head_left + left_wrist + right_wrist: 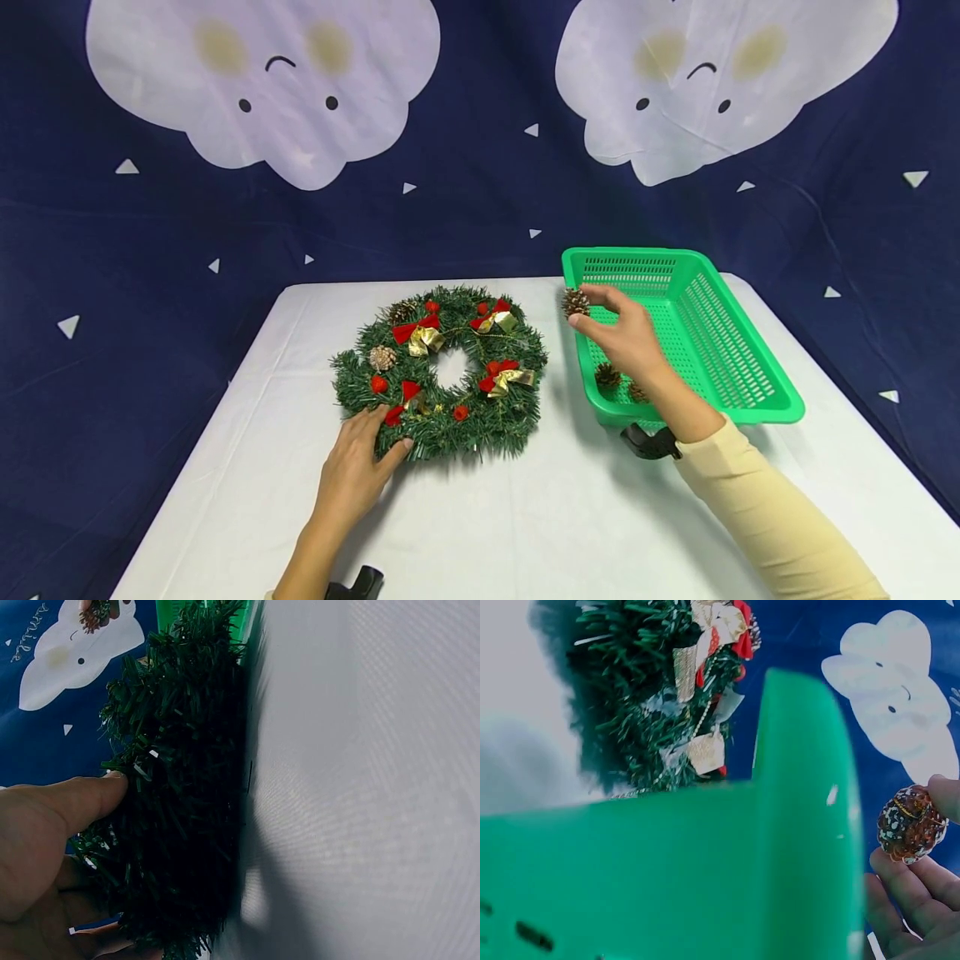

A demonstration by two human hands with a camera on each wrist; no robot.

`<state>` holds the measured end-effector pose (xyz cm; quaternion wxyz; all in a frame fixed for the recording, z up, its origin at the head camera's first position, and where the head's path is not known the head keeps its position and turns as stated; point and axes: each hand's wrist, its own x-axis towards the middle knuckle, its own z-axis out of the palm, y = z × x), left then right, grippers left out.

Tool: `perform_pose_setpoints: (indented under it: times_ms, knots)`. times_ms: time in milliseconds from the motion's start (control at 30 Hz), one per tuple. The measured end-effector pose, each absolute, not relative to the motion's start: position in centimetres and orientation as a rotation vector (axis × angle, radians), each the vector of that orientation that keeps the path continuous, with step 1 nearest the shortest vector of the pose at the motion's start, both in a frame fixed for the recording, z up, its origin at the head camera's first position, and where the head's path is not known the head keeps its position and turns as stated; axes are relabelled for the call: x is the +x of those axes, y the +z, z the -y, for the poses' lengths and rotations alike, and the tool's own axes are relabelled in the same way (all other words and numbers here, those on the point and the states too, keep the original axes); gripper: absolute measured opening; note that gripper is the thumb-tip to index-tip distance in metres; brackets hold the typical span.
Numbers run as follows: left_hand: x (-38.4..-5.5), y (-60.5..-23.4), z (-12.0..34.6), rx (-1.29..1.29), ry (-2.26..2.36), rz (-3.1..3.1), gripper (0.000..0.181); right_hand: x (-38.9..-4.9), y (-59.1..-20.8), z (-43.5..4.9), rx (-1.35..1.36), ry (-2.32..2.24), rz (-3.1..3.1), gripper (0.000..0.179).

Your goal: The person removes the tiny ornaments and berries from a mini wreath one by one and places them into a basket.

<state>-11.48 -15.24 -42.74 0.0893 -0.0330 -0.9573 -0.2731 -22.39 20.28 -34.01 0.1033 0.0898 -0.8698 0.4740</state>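
Note:
A green wreath (pixel 480 425) with red and gold bows, red berries and two pine cones lies flat on the white table. My left hand (pixel 356 467) rests on its near-left edge; in the left wrist view the thumb (pixel 101 796) touches the green bristles, with the other fingers partly hidden. My right hand (pixel 626 333) pinches a pine cone (pixel 576 303) between thumb and fingers, above the left rim of a green basket (pixel 765 367). In the right wrist view that pine cone (pixel 911 825) shows white-tipped scales and a gold thread.
Two more pine cones, one of them (pixel 607 376) plainly visible, lie in the basket's near-left corner, partly behind the right forearm. The white tablecloth (pixel 247 467) spreads around the wreath. A dark blue curtain (pixel 480 208) with clouds hangs behind the table.

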Motion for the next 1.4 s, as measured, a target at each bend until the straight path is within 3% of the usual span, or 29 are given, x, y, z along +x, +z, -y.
perform_pose_setpoints:
  times_ms: [1400]
  knots:
    - [-11.5,-42.8,15.2,-0.095,-0.801,2.848,0.066,-21.2,-36.6,-28.7,0.083,1.158,2.734,0.062]
